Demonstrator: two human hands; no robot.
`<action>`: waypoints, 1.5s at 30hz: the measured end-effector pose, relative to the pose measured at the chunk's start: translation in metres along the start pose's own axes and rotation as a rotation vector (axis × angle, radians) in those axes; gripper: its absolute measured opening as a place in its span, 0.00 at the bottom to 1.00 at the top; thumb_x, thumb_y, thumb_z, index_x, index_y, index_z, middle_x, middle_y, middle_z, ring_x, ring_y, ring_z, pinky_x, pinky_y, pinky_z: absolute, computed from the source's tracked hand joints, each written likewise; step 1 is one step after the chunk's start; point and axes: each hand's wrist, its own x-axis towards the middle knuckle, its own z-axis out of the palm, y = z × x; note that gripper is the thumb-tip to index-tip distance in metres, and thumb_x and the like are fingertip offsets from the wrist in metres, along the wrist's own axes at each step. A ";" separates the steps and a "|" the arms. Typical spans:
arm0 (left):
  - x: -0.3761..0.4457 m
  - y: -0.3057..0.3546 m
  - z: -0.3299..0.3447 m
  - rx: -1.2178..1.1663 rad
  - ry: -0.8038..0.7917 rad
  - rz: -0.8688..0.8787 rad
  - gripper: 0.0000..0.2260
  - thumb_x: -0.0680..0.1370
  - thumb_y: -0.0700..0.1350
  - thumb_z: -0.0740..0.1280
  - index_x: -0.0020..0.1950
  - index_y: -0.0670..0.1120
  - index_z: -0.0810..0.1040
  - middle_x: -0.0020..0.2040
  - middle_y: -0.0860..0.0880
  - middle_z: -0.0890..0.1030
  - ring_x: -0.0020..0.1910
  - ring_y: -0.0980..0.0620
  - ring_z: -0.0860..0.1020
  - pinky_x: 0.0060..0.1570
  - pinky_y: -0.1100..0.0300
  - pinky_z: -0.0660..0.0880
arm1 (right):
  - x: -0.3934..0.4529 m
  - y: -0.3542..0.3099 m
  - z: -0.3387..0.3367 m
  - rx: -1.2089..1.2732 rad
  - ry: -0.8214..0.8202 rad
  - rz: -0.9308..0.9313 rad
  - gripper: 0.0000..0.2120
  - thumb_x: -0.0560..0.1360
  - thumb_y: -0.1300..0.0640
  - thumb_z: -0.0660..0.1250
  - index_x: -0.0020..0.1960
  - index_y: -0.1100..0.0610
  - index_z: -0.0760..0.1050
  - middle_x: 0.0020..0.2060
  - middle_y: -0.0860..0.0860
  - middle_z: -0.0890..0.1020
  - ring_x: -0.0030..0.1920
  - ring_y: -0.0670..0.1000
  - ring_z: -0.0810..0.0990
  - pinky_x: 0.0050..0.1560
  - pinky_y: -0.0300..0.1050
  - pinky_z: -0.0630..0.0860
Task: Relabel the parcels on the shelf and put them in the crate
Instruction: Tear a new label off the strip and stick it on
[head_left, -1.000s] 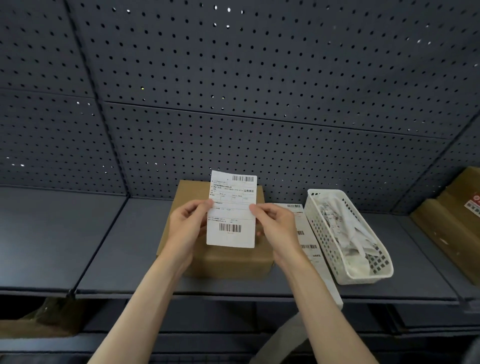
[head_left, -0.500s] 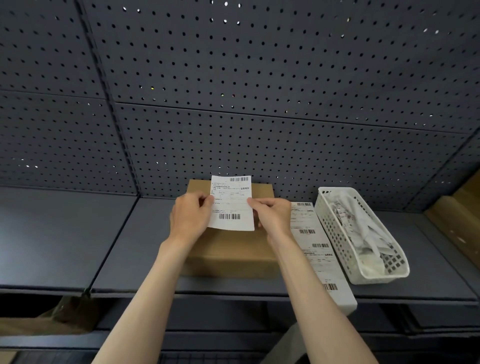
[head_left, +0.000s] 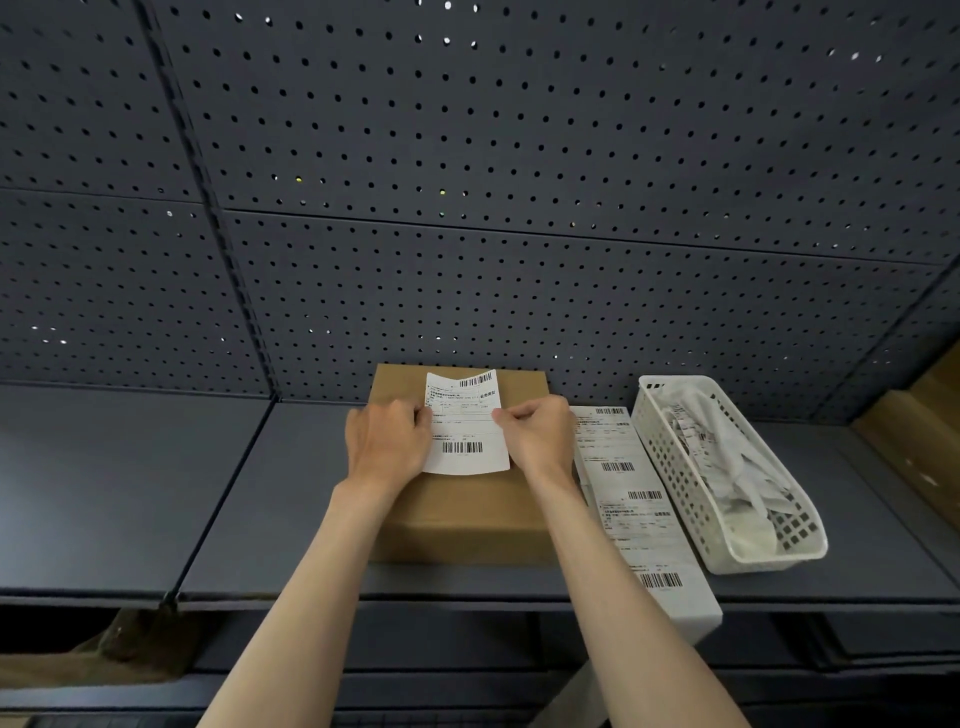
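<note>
A brown cardboard parcel (head_left: 467, 514) lies flat on the grey shelf (head_left: 130, 493), against the pegboard back. A white shipping label (head_left: 465, 423) with barcodes lies over the parcel's top, its far edge slightly curled up. My left hand (head_left: 387, 441) pinches the label's left edge and my right hand (head_left: 537, 436) pinches its right edge, both low over the parcel. No crate is in view.
A long strip of white labels (head_left: 631, 499) lies on the shelf right of the parcel, its end hanging over the front edge. Beside it stands a white plastic basket (head_left: 675, 467) with crumpled paper. More cardboard (head_left: 930, 431) sits at the far right.
Both hands have carried the label down and away from me, from upright in the air to nearly flat on the parcel's top.
</note>
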 end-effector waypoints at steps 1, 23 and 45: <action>0.001 -0.001 0.001 0.011 0.002 0.005 0.14 0.82 0.48 0.60 0.40 0.46 0.78 0.38 0.49 0.81 0.37 0.47 0.72 0.45 0.54 0.62 | 0.001 0.000 0.000 -0.029 0.006 -0.005 0.08 0.74 0.56 0.76 0.38 0.57 0.85 0.37 0.48 0.87 0.42 0.52 0.85 0.51 0.54 0.83; 0.010 -0.003 0.002 0.050 -0.089 0.015 0.14 0.81 0.49 0.59 0.36 0.49 0.74 0.36 0.51 0.78 0.38 0.46 0.75 0.45 0.53 0.62 | 0.006 0.000 0.008 -0.240 0.047 -0.010 0.05 0.75 0.54 0.76 0.41 0.54 0.86 0.44 0.48 0.88 0.46 0.54 0.85 0.45 0.46 0.77; 0.013 -0.002 -0.003 0.001 -0.109 -0.011 0.17 0.79 0.50 0.65 0.32 0.47 0.66 0.29 0.52 0.72 0.32 0.47 0.71 0.39 0.55 0.67 | -0.001 0.005 0.001 -0.302 0.101 -0.221 0.07 0.77 0.54 0.73 0.48 0.58 0.84 0.46 0.50 0.87 0.45 0.54 0.85 0.40 0.45 0.77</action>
